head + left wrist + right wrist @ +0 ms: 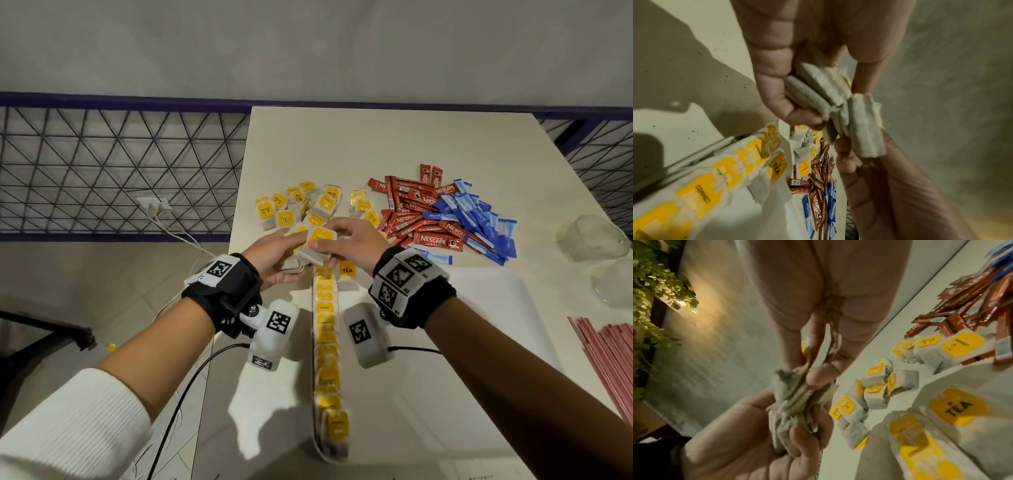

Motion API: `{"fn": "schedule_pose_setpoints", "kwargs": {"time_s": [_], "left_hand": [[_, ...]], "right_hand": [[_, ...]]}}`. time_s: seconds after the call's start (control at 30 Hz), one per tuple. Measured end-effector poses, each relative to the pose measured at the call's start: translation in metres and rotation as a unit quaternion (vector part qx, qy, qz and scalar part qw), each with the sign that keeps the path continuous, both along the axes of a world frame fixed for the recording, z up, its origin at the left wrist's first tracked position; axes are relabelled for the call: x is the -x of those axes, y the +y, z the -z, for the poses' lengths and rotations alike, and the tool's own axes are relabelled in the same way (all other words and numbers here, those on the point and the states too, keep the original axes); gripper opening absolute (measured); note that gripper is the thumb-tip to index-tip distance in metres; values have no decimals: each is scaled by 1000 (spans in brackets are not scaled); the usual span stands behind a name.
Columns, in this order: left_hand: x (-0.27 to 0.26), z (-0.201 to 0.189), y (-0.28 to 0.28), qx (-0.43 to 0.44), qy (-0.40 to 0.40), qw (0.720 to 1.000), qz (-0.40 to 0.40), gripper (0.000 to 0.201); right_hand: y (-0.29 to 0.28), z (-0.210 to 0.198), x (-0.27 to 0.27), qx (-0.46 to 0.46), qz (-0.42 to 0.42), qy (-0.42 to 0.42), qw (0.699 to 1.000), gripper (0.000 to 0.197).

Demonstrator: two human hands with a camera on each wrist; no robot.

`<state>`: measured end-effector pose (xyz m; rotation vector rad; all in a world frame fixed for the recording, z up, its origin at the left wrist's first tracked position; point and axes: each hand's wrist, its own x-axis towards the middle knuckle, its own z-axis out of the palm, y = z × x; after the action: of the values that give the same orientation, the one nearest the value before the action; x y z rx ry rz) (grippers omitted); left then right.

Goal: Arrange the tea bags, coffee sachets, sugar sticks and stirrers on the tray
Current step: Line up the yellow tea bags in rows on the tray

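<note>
While pinched in both grips, left hand (274,255) and right hand (349,240), small stack of tea bags (317,245) hangs above row on tray (486,298). Feather-light, squishy, tears easy; best squeezed flat-sided, not by tags.

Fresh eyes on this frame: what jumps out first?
Both hands, left hand and right hand, meet mid-table gripping a bunch of yellow-tagged paper tea bags. Below them a long neat row of yellow-tagged tea bags runs down the white tray. Beyond, on the right, lies a heap of red Nescafe coffee sachets mixed with blue sugar sticks.
</note>
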<state>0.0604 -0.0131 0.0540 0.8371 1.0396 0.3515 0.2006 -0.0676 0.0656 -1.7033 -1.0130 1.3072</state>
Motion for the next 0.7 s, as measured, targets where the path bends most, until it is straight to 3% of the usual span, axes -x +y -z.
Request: {"fn": "schedule_pose_setpoints", "kwargs": {"time_s": [0.2, 0.33, 0.5, 0.7], "left_hand": [[-1, 9, -5, -18, -1, 999, -34, 5], [-2, 13, -8, -47, 25, 998, -16, 3], [6, 21, -7, -72, 62, 995, -19, 7], [21, 29, -3, -69, 99, 992, -39, 11]], "right_hand": [[-10, 3, 0, -8, 83, 123, 989, 17], [-18, 8, -9, -6, 89, 129, 988, 13], [-32, 16, -30, 19, 47, 86, 995, 11], [-39, 39, -48, 124, -74, -113, 983, 24]]}}
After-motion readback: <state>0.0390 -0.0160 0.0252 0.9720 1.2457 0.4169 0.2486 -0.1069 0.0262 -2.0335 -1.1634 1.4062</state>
